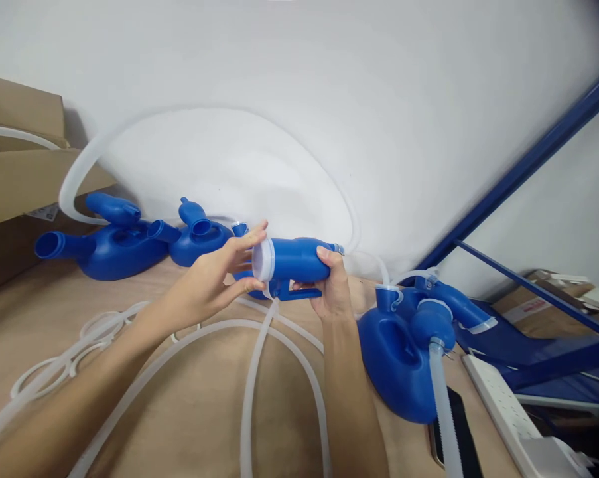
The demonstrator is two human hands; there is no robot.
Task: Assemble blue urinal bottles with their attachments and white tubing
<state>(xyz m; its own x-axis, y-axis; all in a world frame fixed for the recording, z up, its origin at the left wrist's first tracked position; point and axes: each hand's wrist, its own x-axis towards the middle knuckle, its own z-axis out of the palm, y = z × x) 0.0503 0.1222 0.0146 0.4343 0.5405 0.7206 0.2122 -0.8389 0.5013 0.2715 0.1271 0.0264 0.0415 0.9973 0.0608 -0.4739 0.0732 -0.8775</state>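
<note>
Blue plastic tube with handle [299, 259]: head view, lies sideways before us.
Round white plastic cap [263, 259]: on its left end.
Left hand [217, 279]: nearest the cap, spread wide; we can't tell if gripping.
Right hand [335, 285]: curled tight, holding the tube's right end.

The cup [300, 260] in the middle has a strong, even blue colour, and its lid [264, 260] is of a cloudy white. The jugs [123, 251] on the left and the jug [391, 365] on the right show the same blue. The hoses [248, 411] are milky white. The table [204, 392] is plain light brown, the wall [299, 53] is white, the box [20, 182] at the left is brown, the frame [528, 158] is a darker blue, the phone [465, 435] is black.
</note>
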